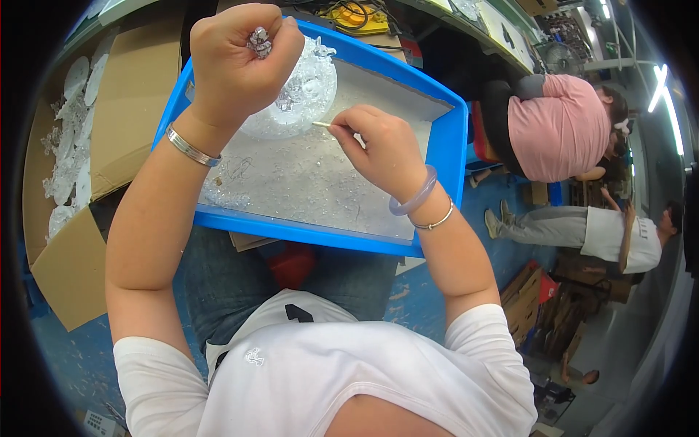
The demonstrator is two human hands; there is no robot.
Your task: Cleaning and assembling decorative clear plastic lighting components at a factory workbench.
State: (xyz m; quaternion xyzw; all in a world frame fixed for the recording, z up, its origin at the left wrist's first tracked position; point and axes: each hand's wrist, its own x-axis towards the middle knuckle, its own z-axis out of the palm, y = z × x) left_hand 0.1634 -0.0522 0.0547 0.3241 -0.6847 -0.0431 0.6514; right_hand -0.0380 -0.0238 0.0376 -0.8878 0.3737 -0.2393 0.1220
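My left hand (237,69) is closed in a fist above the far left side of a blue tray (445,146). A clump of small, shiny, silvery pieces (259,44) shows in the curl of its fingers. My right hand (384,146) pinches a short pale stick (322,124) between thumb and fingers, its tip by the edge of a clear round plastic piece (320,91). That piece stands in the tray, with clear shiny parts on its top, and is partly hidden behind my left hand. Tiny clear bits lie scattered over the tray's pale bottom.
On the left, an open cardboard box (135,102) holds several clear plastic pieces (69,146). Behind the tray lies a yellow object (357,18) with black cables. A person in pink (557,127) sits at the right; another in white (622,233) stands farther off.
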